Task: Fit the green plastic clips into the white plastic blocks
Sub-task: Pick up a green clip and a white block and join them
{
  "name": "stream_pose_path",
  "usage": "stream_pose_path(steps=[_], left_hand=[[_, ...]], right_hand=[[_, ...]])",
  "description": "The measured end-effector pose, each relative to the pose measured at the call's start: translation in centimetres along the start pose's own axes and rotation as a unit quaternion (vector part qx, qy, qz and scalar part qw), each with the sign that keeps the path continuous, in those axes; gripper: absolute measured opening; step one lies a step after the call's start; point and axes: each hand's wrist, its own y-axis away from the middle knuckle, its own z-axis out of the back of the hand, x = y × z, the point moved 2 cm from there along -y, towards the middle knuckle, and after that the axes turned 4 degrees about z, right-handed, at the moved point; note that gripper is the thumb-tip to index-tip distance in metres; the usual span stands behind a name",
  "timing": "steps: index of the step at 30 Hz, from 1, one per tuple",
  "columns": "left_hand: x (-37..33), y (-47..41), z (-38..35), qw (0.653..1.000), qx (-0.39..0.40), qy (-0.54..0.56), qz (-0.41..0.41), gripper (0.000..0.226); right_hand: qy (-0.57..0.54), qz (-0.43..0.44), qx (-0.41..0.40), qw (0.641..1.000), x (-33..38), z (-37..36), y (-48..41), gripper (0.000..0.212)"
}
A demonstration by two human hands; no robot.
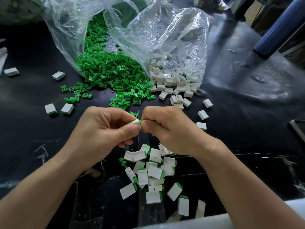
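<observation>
Dozens of finished blocks [153, 172] lie nearest, at 6 o'clock. At centre the left hand [102, 129] pinches a white block [134, 122] between thumb and forefinger. The right hand [166, 129], fingers curled, pinches a green clip [140, 121] at the block's end. Both parts look light, stiff and slick, so the block's flat faces seem the best hold. Loose clips [112, 75] heap at 11 o'clock, spare blocks [171, 80] at 1.

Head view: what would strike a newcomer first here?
A bright heap of green clips spills from a clear bag at top centre, white blocks from another bag beside it on the right. Mid-frame, the left hand pinches one block while the right hand pinches a clip at its end; assembled pieces lie below.
</observation>
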Motion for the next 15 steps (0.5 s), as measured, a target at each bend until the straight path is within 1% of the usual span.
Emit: stream_pose_path(steps=[4,5,7,9,11,12,15], left_hand=[[0.1,0.2,-0.3,0.997,0.007,-0.073,-0.020,0.018],[0.1,0.2,-0.3,0.997,0.008,-0.074,-0.021,0.017],[0.2,0.0,-0.2,0.999,0.008,-0.035,-0.016,0.017],[0.1,-0.2,-0.1,1.000,0.003,0.006,-0.015,0.019],[0.2,-0.4,-0.1,0.999,-0.006,0.044,-0.012,0.019],[0.2,-0.4,-0.2,0.998,-0.008,0.066,-0.010,0.019],[0.2,-0.4,-0.3,0.995,-0.016,0.103,-0.008,0.026]], right_hand=[[0.085,0.022,0.042,0.995,0.1,-0.1,0.0,0.026],[0.092,0.025,0.043,0.995,0.1,-0.2,0.0,0.026],[0.066,0.025,0.017,0.997,0.0,-0.2,0.0,0.024],[-0.004,0.007,-0.024,1.000,-0.3,-0.2,0.0,0.023],[-0.106,-0.030,-0.047,0.993,-0.5,-0.1,-0.1,0.025],[-0.163,-0.050,-0.049,0.984,-0.6,0.0,-0.1,0.028],[-0.303,-0.116,-0.031,0.945,-1.1,0.0,-0.1,0.049]])
